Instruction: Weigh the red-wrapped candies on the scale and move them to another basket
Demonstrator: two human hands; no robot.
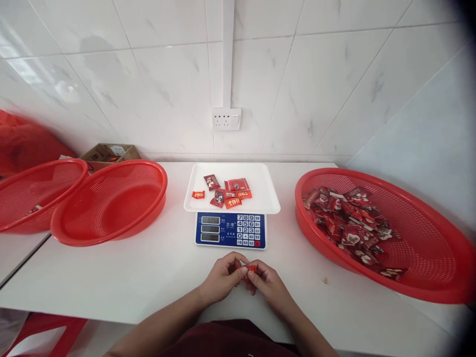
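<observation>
Both hands meet over the table just in front of the digital scale [230,230]. My left hand [225,277] and my right hand [267,285] are closed on one small red wrapped candy [252,268], pinched between thumbs and fingers. Most of its wrapper is hidden by the fingers. On the white scale tray [256,173] lie several wrapped snacks: a larger red packet [237,185], a dark brown packet [211,182], a dark red packet [217,198] and small orange-red candies [198,195].
At the right, a big red basket [431,218] holds many red and brown packets [351,235]. An oval red basket [111,198] and another red basket [22,186] stand left. Behind them is a cardboard box [107,153]. A wall socket [226,119] is above the tray.
</observation>
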